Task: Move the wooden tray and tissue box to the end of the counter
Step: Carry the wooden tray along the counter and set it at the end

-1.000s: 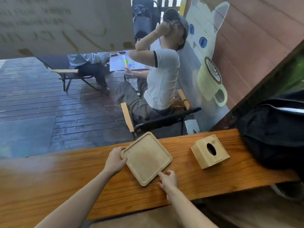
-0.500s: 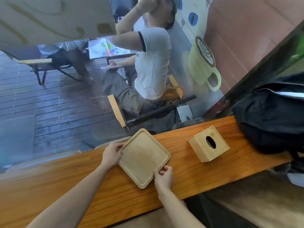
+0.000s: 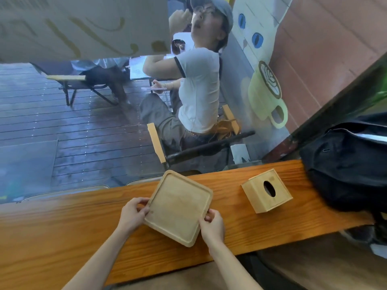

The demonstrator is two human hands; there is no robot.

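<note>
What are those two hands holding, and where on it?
The wooden tray: left hand grips its left edge, right hand its near-right edge.

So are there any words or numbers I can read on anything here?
None can be read.
Pale sign on the window: only yellowish curly strokes, too blurred.
Papers on the outside table: print too small.
Wooden tray, tissue box, black bag: no writing visible.

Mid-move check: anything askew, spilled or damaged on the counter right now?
Nothing spilled or damaged. The wooden tray sits turned cornerwise to the counter, gripped by left hand and right hand. The tissue box is also skewed, beside a black backpack.
</note>
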